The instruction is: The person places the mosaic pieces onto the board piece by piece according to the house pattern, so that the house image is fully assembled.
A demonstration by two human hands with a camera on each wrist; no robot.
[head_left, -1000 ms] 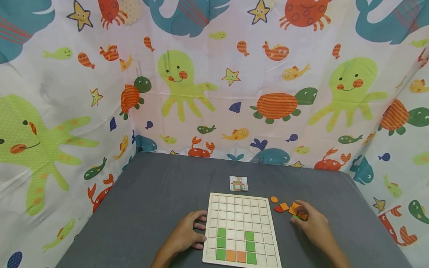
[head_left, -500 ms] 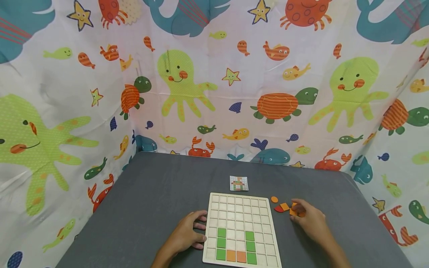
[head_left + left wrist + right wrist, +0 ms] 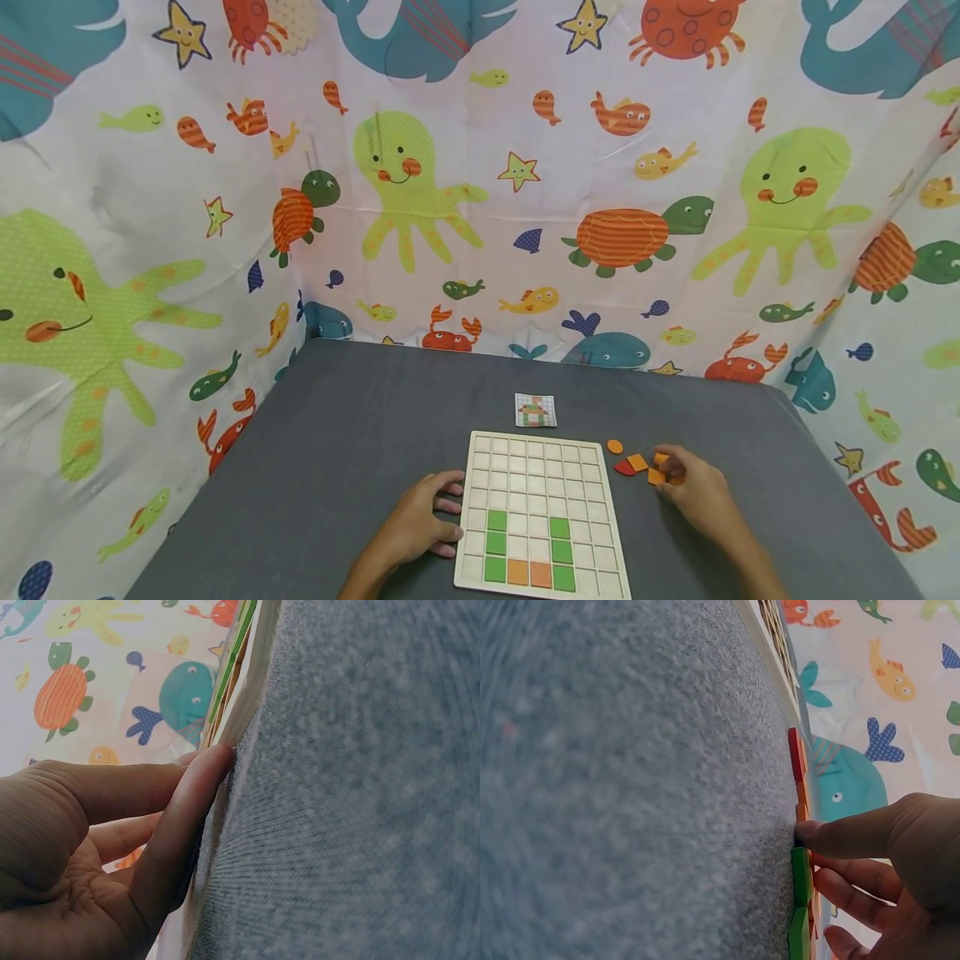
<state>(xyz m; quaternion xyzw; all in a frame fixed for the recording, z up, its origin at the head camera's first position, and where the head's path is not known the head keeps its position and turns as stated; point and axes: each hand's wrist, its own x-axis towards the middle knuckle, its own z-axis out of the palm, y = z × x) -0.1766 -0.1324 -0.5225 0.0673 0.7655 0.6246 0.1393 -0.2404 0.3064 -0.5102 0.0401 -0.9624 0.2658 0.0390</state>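
A cream gridded wooden board (image 3: 510,481) lies on the table with green square tiles (image 3: 496,542) in two columns and two orange tiles (image 3: 528,573) between them at the bottom. My left hand (image 3: 420,518) rests at the board's left edge, thumb and fingers against its side. In the left wrist view the thumb (image 3: 184,817) meets that edge. My right hand (image 3: 701,493) is over a small group of loose tiles, fingertips among the orange squares (image 3: 656,476). In the right wrist view, green tiles (image 3: 801,877) lie just beside the thumb (image 3: 847,834).
Left of that group lie an orange disc (image 3: 614,447), a red piece (image 3: 625,468) and an orange square (image 3: 637,462). A small printed pattern card (image 3: 536,410) is behind the board. A sea-animal curtain (image 3: 450,208) surrounds the grey table (image 3: 360,408).
My right hand has shifted slightly right among the loose tiles. The orange squares there have moved, and green is no longer seen under the hand in the head view. The left hand stays put.
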